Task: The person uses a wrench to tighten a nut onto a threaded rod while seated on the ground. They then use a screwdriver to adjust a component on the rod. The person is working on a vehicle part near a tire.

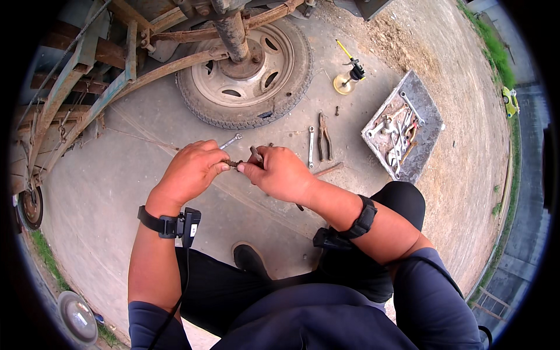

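In front of me, a small rusty bolt lies between the fingertips of both hands. My left hand is closed, pinching one end of it. The fingers of my right hand close on the other end. A brownish metal piece sticks up by my right thumb; its kind is hidden. Just beyond my left hand shows the end of a wrench; whether that hand holds it or it lies on the ground I cannot tell. A reddish-brown handle lies on the ground beyond my right hand.
A wheel and rusty leaf springs of a vehicle stand ahead. Pliers and a double-ended wrench lie on the concrete. An oil can stands farther off. To the right, a metal tray holds several tools.
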A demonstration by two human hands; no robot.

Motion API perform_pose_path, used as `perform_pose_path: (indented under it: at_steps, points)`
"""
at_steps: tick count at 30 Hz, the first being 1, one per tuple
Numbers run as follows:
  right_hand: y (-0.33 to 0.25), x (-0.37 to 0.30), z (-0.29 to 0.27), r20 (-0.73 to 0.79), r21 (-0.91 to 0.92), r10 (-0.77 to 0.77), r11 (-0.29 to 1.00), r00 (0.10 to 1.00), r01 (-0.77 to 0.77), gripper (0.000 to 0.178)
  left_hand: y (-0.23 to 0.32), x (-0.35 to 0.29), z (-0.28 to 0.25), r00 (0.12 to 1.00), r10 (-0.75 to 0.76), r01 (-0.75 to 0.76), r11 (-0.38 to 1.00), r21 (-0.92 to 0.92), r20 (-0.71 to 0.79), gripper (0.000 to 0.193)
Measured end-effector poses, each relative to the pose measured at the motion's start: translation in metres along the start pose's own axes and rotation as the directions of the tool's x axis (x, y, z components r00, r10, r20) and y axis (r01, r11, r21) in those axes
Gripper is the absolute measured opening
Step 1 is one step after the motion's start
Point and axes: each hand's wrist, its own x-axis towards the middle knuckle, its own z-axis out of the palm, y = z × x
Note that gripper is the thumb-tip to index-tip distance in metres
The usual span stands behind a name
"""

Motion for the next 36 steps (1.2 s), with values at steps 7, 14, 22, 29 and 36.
perform_pose_path:
  at_steps: [7,14,22,29,36]
  points:
    - [0.001,-0.006,0.005,-0.116,-0.07,-0.151,0.987,0.982,0.144,0.034,0.001,-0.001,-0.001,1.0,0.004,-0.004,1.0,-0.003,-0.008,0.012]
    - [0.003,0.0,-0.001,0.106,0.117,0.139,0.981,0.985,-0.151,0.037,0.002,-0.002,-0.001,1.0,-0.008,0.008,1.0,-0.002,-0.002,0.012]
    - [0.001,-0.009,0.006,-0.083,0.039,-0.025,0.999,0.996,0.028,0.04,0.0,-0.004,-0.001,1.0,0.007,-0.006,1.0,0.008,-0.008,0.011]
    - [-0.001,-0.006,0.0,0.013,0.15,0.064,0.987,0.998,-0.065,0.036,0.0,-0.003,0.0,1.0,0.008,-0.008,1.0,0.016,-0.009,0.011]
    - [-0.004,-0.011,0.004,-0.123,0.071,-0.03,0.997,0.992,0.039,0.035,0.001,-0.002,-0.001,1.0,0.009,-0.008,1.0,0.018,-0.016,0.01]
